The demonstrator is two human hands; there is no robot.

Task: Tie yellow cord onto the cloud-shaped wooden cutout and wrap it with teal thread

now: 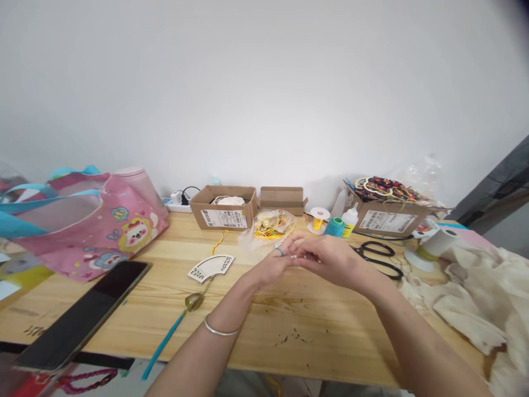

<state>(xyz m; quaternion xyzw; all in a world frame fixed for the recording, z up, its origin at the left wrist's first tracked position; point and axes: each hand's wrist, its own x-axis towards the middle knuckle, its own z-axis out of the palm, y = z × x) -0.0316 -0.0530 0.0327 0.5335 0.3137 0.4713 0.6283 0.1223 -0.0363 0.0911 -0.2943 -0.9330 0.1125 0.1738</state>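
My left hand [280, 260], with a teal ring on one finger, reaches over the middle of the table with its fingers stretched toward the right. Bent over its fingertips is my right hand [326, 256], the two touching. Whatever may lie between the fingers is hidden. Just behind them sits a clear plastic bag [248, 241] holding yellow cords [270, 227]. Left of the hands lies a pale fan-shaped pendant [211, 268] with cut-out characters and a yellow cord. Attached below it are a gold-coloured bead [194, 301] and a blue tassel [164, 343].
Black-handled scissors [378, 258] and a cream cloth [475, 298] lie to the right. Behind stand cardboard boxes [223, 216], a yellow thread spool [318, 221], a teal thread cone [334, 226] and a glue bottle [350, 219]. A phone [85, 314] and pink bag [95, 231] occupy the left.
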